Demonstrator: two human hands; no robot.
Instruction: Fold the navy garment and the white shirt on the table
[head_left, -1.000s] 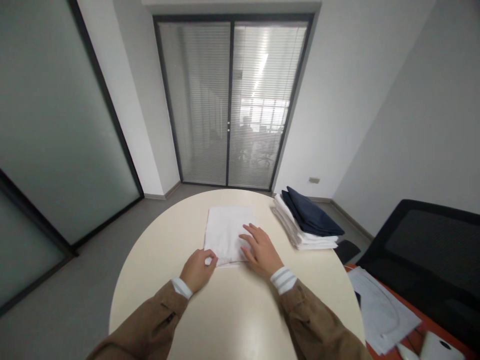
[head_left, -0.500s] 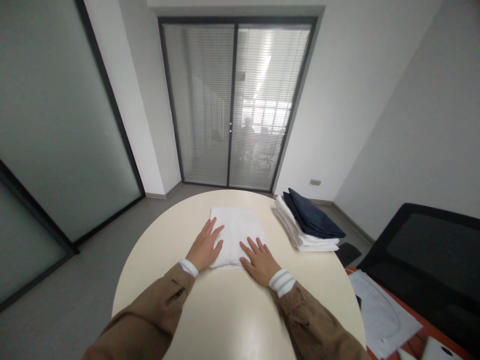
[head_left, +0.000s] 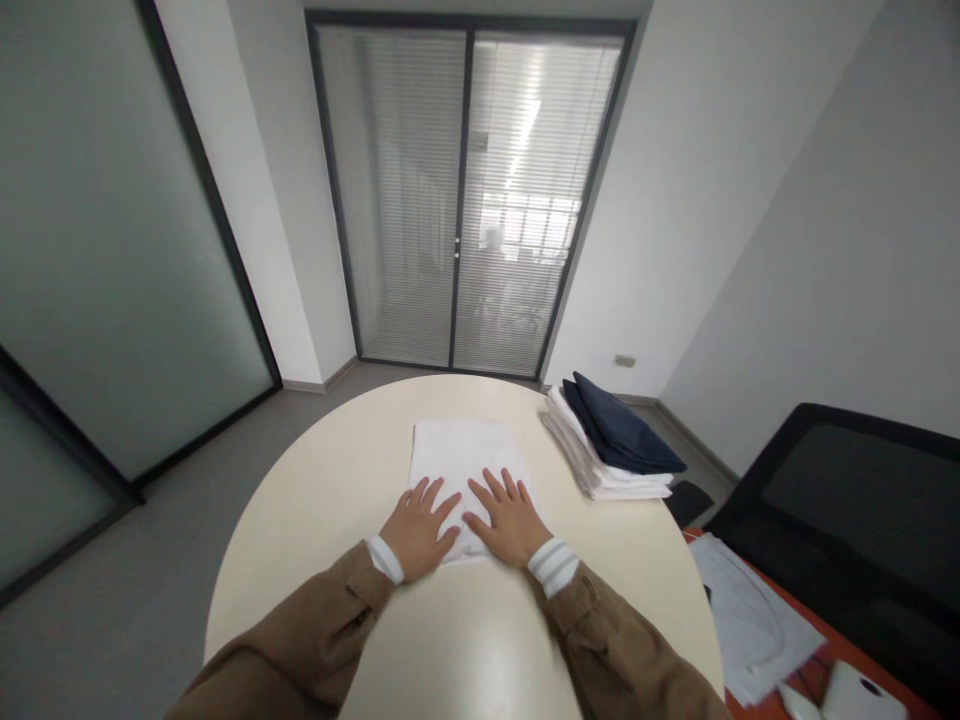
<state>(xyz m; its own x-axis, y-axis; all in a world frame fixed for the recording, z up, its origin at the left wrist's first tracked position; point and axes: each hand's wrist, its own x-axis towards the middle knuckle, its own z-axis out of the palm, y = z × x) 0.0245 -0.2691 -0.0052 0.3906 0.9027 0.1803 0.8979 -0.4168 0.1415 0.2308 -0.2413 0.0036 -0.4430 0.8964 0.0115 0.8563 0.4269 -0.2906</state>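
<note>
A folded white cloth (head_left: pixel 463 450) lies flat on the round cream table (head_left: pixel 315 520). My left hand (head_left: pixel 421 528) rests palm down on its near left part, fingers spread. On the near right part lies my right hand (head_left: pixel 510 520), also flat with fingers apart. The two thumbs point toward each other with a small gap between them. Both hands cover portions of the cloth's near half, and neither grips anything.
At the table's right edge is a stack of folded white cloths (head_left: pixel 626 488) with dark navy folded cloths (head_left: pixel 622 425) on top. A black mesh chair (head_left: pixel 847 510) stands to the right. Beside it, a pale sheet (head_left: pixel 750 620) lies on an orange-red surface.
Both hands and the white cloth have shifted slightly nearer to me. My left hand has slid inward and down the cloth, closer to my right hand.
</note>
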